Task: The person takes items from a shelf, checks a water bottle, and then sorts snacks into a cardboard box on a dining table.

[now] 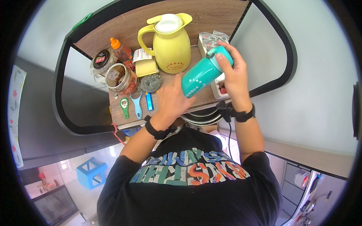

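A teal insulated bottle (pixel 200 75) is tilted above the wooden shelf (pixel 198 99), its lid end up to the right. My right hand (pixel 233 69) grips the bottle around its lid. Against the lower end presses my left hand (pixel 174 96), supporting the base; some of its fingers are hidden. Behind the bottle stands a yellow vacuum jug (pixel 172 48) with a white lid. A steel wool scourer (pixel 150 82) lies left of my left hand. Nearby on the shelf are a blue lighter (pixel 149 101), a light blue peeler (pixel 137 106) and a green bottle opener (pixel 124 108).
A white tray (pixel 217 91) with several sachets (pixel 210 39) sits at the right. Open glass jar (pixel 121 80), black-lidded jar (pixel 101 60), orange-capped sauce bottle (pixel 121 50) and yellow sponge (pixel 146 67) crowd the left. A black frame (pixel 59 93) borders the shelf. A blue stool (pixel 92 172) stands on the floor.
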{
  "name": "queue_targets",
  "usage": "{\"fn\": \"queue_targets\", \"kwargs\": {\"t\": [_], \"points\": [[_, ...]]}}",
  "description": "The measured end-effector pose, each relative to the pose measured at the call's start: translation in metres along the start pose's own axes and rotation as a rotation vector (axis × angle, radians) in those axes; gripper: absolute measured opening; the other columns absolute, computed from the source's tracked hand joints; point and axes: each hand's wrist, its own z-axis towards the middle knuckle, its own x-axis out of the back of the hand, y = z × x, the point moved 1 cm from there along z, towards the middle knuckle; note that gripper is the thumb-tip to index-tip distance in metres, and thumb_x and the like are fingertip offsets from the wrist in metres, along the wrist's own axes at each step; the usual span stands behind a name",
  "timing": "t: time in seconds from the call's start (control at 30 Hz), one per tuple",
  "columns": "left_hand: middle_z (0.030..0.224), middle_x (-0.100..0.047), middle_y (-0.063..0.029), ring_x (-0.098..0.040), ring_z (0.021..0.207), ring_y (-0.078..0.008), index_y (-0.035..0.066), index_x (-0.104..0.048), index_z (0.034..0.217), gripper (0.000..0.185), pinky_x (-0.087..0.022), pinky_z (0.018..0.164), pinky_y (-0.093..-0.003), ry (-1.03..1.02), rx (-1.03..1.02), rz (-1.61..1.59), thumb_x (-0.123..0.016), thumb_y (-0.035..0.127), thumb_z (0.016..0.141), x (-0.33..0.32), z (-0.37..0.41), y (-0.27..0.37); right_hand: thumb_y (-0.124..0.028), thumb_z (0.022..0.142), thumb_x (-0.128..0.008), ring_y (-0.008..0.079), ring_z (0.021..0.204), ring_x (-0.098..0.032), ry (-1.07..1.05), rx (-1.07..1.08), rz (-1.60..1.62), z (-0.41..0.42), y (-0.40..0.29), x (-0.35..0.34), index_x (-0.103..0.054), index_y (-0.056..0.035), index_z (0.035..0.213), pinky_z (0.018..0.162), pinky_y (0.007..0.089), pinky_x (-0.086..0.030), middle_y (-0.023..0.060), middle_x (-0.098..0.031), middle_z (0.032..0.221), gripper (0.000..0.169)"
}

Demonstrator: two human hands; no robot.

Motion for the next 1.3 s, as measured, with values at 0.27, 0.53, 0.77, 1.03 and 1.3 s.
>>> {"fn": "queue_targets", "kwargs": {"t": [0.27,0.53,0.77,1.03,1.3], "points": [[0.088,-0.064,-0.0090,-0.064,0.077,-0.0199,0.000,-0.056,0.110,0.058,-0.052,0.067,-0.0339,-0.920,-0.015,-1.246,-0.082,0.024,0.064,0.012,-0.004,-0.020,-0.040,0.066,-0.083,0.0390,0.127,-0.043,-0.472,0.054,0.602,0.000,-0.009,0.009,-0.036,-0.0039,0.136,0.099,0.0488,-0.045,0.0236,-0.038,0.139,0.092],[0.092,-0.062,-0.0099,-0.062,0.075,-0.0213,0.000,-0.054,0.112,0.063,-0.051,0.065,-0.0330,-1.193,0.049,-1.490,-0.083,0.028,0.064,0.010,-0.008,-0.012,-0.025,0.067,-0.081,0.0326,0.112,-0.056,-0.560,0.025,0.810,0.000,0.008,0.001,-0.043,-0.0042,0.126,0.088,0.0413,-0.053,0.0161,-0.053,0.118,0.074],[0.084,-0.066,-0.0201,-0.066,0.075,-0.0328,0.000,-0.054,0.109,0.055,-0.052,0.067,-0.0403,-0.318,-0.104,-0.264,-0.076,0.022,0.064,0.005,0.013,0.003,-0.006,0.075,-0.075,0.0225,0.098,-0.062,0.050,-0.081,0.545,-0.002,0.017,-0.001,-0.051,0.0007,0.119,0.085,0.0337,-0.051,0.0120,-0.061,0.106,0.050],[0.081,-0.065,-0.0206,-0.064,0.069,-0.0391,0.001,-0.051,0.107,0.058,-0.051,0.062,-0.0463,0.110,-0.153,-0.016,-0.078,0.024,0.061,-0.043,0.020,0.002,-0.010,0.074,-0.079,0.0112,0.082,-0.060,0.340,-0.017,0.251,0.007,0.028,-0.007,-0.053,0.0013,0.114,0.073,0.0264,-0.050,0.0069,-0.063,0.092,0.048],[0.092,-0.066,-0.0180,-0.067,0.081,-0.0312,0.002,-0.057,0.104,0.051,-0.052,0.069,-0.0394,-0.253,-0.097,-0.592,-0.079,0.023,0.063,-0.045,0.031,-0.003,-0.009,0.074,-0.079,0.0148,0.092,-0.062,0.006,-0.056,0.308,0.020,0.018,0.009,-0.051,0.0004,0.116,0.079,0.0281,-0.051,0.0118,-0.063,0.101,0.052]]}}
